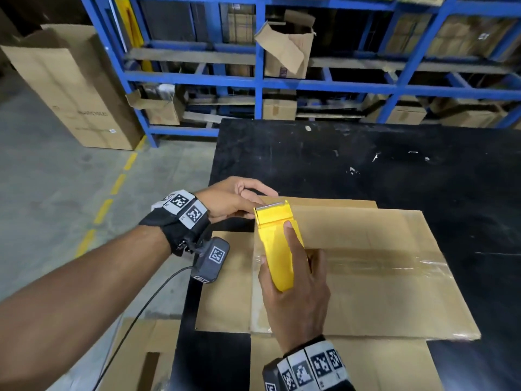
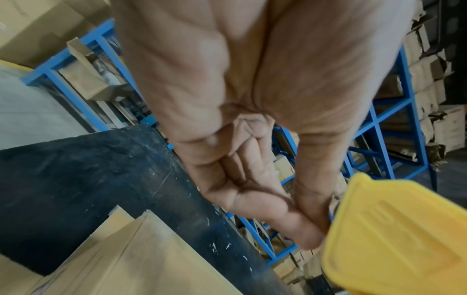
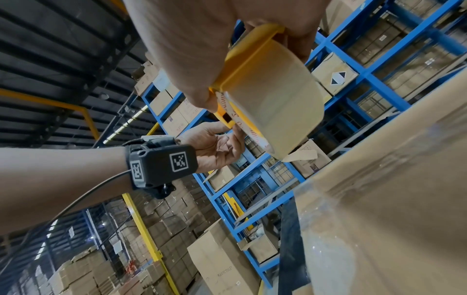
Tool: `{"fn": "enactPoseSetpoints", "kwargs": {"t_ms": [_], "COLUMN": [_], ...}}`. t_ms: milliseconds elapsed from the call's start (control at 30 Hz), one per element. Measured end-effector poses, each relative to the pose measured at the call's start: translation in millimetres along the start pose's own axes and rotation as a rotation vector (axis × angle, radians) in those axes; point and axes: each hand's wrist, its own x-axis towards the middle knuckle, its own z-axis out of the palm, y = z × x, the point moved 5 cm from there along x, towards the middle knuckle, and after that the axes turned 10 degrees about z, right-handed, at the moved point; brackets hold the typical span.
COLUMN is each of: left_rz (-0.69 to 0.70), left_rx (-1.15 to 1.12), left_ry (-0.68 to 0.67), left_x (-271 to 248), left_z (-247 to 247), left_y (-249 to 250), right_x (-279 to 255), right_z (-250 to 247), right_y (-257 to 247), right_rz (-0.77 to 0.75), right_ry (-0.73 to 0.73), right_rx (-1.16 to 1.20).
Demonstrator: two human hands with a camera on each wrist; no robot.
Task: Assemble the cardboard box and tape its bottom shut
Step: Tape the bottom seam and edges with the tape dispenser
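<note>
My arms are bare, no sleeves. On my left wrist (image 1: 180,218), at mid-frame, sits a black strap ringed with white square-code tags; below it hangs a dark grey camera block (image 1: 211,259) with its own tag and a thin black cable (image 1: 135,323) trailing to the lower left. My right wrist (image 1: 310,365), at the bottom edge, wears what looks like the same band.
</note>
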Motion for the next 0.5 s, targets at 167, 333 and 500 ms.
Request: {"fn": "enactPoseSetpoints", "kwargs": {"t_ms": [167,333,500], "left_rz": [-0.023,-0.037,-0.01], "left_rx": [0.068,0.077,0.117], "left_ry": [-0.025,-0.032,0.074], "left_x": [25,61,100], "left_z": [-6,-22,-54], "left_y": [-14,-21,-26], "right_x": [-5,0,11], "right_z": [21,27,24], "right_y": [2,-4,-12], "right_rz": [0.1,0.154,0.19], "right_ry": [-0.039,-0.057,-0.085], "right_rx": [-0.051,-0.096,-0.182]}}
